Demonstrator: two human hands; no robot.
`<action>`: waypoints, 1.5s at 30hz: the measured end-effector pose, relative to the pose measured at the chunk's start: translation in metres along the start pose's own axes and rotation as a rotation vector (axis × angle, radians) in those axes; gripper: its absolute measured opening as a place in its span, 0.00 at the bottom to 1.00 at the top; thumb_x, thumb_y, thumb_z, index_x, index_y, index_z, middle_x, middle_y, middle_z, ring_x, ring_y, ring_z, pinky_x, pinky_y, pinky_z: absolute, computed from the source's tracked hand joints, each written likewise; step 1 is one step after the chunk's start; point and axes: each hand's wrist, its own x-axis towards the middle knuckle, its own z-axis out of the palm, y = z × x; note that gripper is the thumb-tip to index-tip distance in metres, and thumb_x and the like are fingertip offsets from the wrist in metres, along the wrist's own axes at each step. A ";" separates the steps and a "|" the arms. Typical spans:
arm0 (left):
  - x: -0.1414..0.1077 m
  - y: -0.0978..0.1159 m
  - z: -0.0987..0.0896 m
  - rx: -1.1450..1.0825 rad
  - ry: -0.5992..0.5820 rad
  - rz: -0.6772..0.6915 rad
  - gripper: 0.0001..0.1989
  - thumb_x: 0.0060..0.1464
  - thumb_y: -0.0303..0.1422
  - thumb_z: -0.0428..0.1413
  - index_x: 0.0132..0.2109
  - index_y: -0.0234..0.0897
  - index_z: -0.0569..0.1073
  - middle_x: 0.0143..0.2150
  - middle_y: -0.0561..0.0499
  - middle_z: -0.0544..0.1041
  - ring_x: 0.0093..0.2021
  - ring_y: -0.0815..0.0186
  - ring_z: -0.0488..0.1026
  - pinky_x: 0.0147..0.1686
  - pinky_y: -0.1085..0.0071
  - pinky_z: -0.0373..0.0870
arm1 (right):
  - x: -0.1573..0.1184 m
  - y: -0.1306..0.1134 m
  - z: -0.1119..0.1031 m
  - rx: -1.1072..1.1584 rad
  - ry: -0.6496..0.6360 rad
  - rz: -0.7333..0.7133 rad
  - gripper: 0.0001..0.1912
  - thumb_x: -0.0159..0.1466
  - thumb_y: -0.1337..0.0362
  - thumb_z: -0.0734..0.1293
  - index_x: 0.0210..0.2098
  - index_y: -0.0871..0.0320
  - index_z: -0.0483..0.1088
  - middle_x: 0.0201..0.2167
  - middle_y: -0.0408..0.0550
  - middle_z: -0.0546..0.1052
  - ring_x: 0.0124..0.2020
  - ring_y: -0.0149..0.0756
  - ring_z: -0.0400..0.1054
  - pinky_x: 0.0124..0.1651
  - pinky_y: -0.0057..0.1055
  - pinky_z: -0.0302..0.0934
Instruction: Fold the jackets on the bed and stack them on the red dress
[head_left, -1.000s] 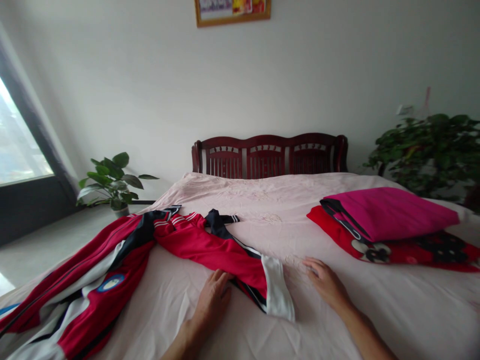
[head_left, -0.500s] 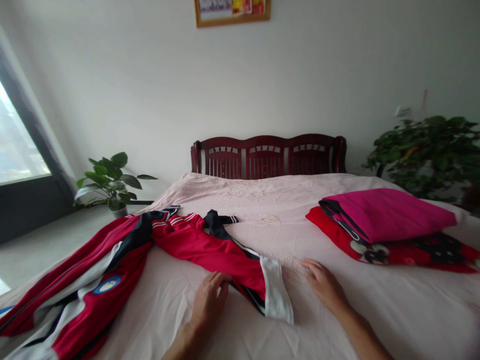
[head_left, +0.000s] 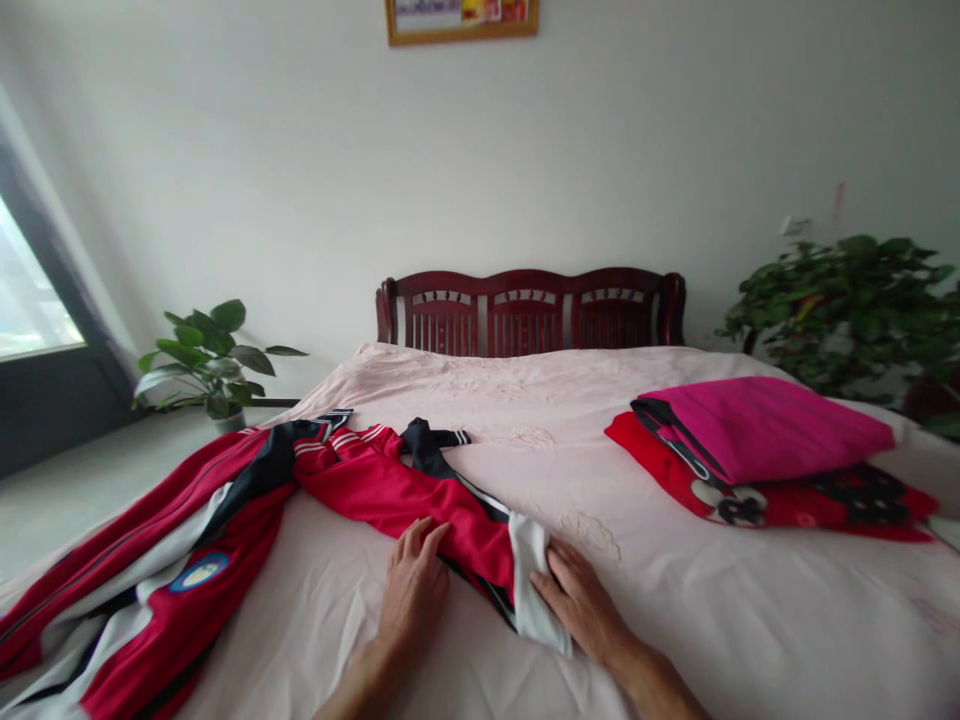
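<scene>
A red, navy and white tracksuit jacket (head_left: 247, 500) with a round badge lies across the left side of the bed. One red section (head_left: 420, 490) stretches toward the middle and finishes in a white end panel (head_left: 531, 580). My left hand (head_left: 416, 575) rests at the lower edge of the red section, thumb apart from the slightly bent fingers. On the right edge of the white panel lies my right hand (head_left: 581, 595), its thumb on the white cloth and apart from the fingers. Both hands look open; the tips of the right fingers are partly hidden.
A folded magenta cloth (head_left: 772, 430) sits on a folded red patterned cloth (head_left: 810, 505) at right. Pale pink bedding (head_left: 480, 400) covers the bed, with a dark wooden headboard (head_left: 525, 310) behind. Potted plants (head_left: 214, 360) stand on both sides.
My right hand has moved left from the bare sheet onto the white panel. The left hand has shifted slightly on the red cloth. The camera view has turned a little to the right.
</scene>
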 end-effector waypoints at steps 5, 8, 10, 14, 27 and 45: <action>0.000 0.001 -0.004 -0.079 -0.031 -0.021 0.29 0.49 0.20 0.50 0.59 0.38 0.72 0.60 0.43 0.70 0.60 0.56 0.66 0.62 0.54 0.65 | 0.005 -0.027 0.010 0.219 0.040 0.241 0.33 0.57 0.57 0.66 0.60 0.61 0.66 0.59 0.58 0.72 0.61 0.50 0.65 0.64 0.42 0.57; 0.000 -0.001 -0.004 -0.106 -0.007 -0.017 0.29 0.49 0.20 0.50 0.58 0.39 0.73 0.59 0.44 0.71 0.59 0.57 0.67 0.61 0.54 0.66 | 0.014 -0.027 0.014 0.327 0.117 0.220 0.34 0.51 0.64 0.63 0.58 0.61 0.68 0.59 0.57 0.73 0.61 0.49 0.65 0.65 0.41 0.55; 0.000 -0.002 -0.003 -0.120 0.017 -0.014 0.28 0.49 0.20 0.50 0.57 0.40 0.73 0.58 0.45 0.72 0.59 0.57 0.68 0.60 0.54 0.67 | 0.026 -0.028 0.009 0.428 0.098 0.179 0.32 0.47 0.67 0.61 0.53 0.61 0.71 0.53 0.54 0.78 0.55 0.47 0.70 0.61 0.40 0.60; -0.002 -0.006 -0.002 -0.148 0.057 -0.002 0.27 0.51 0.21 0.50 0.57 0.42 0.73 0.58 0.46 0.73 0.58 0.58 0.70 0.60 0.55 0.68 | 0.072 -0.039 -0.038 0.492 0.069 0.119 0.30 0.42 0.68 0.58 0.44 0.61 0.75 0.39 0.49 0.81 0.38 0.42 0.74 0.43 0.32 0.68; -0.003 -0.021 -0.002 -0.077 0.135 -0.022 0.24 0.54 0.24 0.50 0.57 0.43 0.73 0.58 0.47 0.74 0.60 0.58 0.68 0.59 0.55 0.68 | 0.091 0.086 -0.157 -0.063 0.581 0.413 0.20 0.45 0.68 0.59 0.32 0.59 0.78 0.29 0.51 0.81 0.34 0.45 0.75 0.36 0.33 0.65; 0.025 -0.045 -0.037 0.369 0.007 -0.222 0.21 0.57 0.32 0.54 0.58 0.44 0.72 0.56 0.46 0.76 0.59 0.56 0.67 0.65 0.55 0.53 | 0.185 0.034 -0.056 -0.445 0.006 0.140 0.10 0.60 0.64 0.66 0.40 0.56 0.78 0.38 0.54 0.81 0.47 0.46 0.71 0.51 0.40 0.61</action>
